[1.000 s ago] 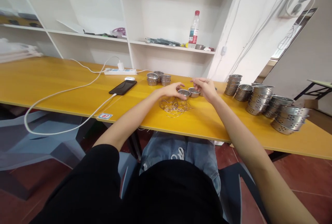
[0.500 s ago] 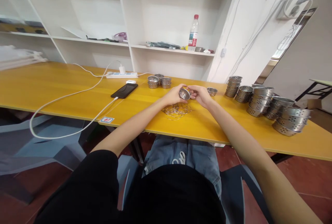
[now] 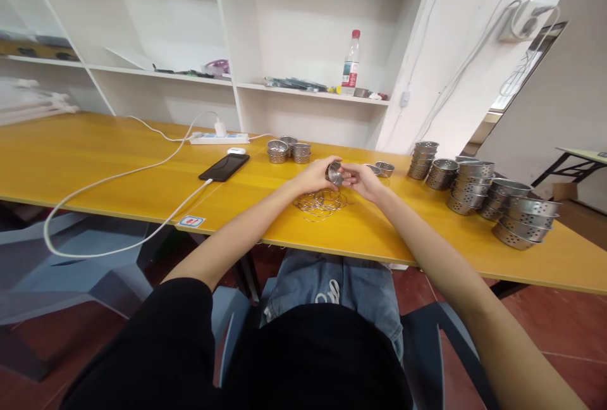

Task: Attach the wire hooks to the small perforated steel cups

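My left hand [image 3: 317, 176] is wrapped round a small metal cup [image 3: 334, 174], its open mouth tilted to the right and towards me. At the cup's right rim, my right hand [image 3: 361, 181] has its fingers bent against it. Thin wire rings [image 3: 320, 204] lie in a loose heap on the table just below the hands. Behind my right hand stand two metal cups, the nearer partly hidden and the other perforated cup [image 3: 384, 169] more in sight.
Stacks of perforated metal cups [image 3: 469, 187] stand on the yellow table's [image 3: 118, 169] right side. Several more cups [image 3: 277, 151] are behind my left hand. A black phone [image 3: 224, 167], white cable [image 3: 107, 183] and power strip [image 3: 219, 138] lie left. A bottle [image 3: 350, 65] stands on the shelf.
The cup in my hands has turned so its mouth faces more to the right. My right fingers have shifted along its rim. One more cup shows behind my right hand.
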A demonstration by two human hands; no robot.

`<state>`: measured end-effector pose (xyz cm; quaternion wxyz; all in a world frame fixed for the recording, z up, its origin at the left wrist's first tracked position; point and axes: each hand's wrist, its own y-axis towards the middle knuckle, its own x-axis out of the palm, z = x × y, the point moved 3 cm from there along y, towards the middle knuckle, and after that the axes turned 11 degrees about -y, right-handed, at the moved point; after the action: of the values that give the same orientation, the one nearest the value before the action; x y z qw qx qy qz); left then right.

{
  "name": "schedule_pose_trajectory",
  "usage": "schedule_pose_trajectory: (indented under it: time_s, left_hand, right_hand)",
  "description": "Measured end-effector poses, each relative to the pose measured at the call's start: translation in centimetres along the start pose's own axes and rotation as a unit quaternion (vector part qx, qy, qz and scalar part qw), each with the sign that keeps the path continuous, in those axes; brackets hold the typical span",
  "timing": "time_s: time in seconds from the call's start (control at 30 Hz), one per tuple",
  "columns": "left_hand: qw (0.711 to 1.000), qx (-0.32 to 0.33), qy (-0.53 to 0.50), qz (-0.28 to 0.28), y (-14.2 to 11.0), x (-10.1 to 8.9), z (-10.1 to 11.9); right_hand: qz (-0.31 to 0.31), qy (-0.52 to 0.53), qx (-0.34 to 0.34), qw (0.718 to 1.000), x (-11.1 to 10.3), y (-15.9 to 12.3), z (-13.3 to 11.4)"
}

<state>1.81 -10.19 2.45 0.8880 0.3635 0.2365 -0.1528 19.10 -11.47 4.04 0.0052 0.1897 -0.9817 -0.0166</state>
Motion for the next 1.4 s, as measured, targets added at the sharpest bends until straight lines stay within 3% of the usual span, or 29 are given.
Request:
schedule_pose_trajectory:
  time_s: [0.23, 0.47, 1.03, 1.4]
  left_hand:
    - [0.998, 0.054, 0.026, 0.028, 0.1, 0.3, -0.3]
    - [0.994, 0.101, 0.049, 0.017, -0.1, 0.3, 1.1]
    - [0.985, 0.111, 0.133, -0.009, -0.4, 0.4, 2.3]
    - [0.986, 0.12, 0.116, 0.014, -0.3, 0.2, 2.1]
  right_hand:
    - [-0.019, -0.007, -0.049, 0.999, 0.5, -0.1, 0.0]
    - [-0.037, -0.013, -0.074, 0.997, 1.1, -0.6, -0.2]
    - [-0.044, -0.043, -0.088, 0.994, 1.2, -0.9, -0.5]
    - [-0.067, -0.037, -0.099, 0.992, 1.1, -0.6, -0.4]
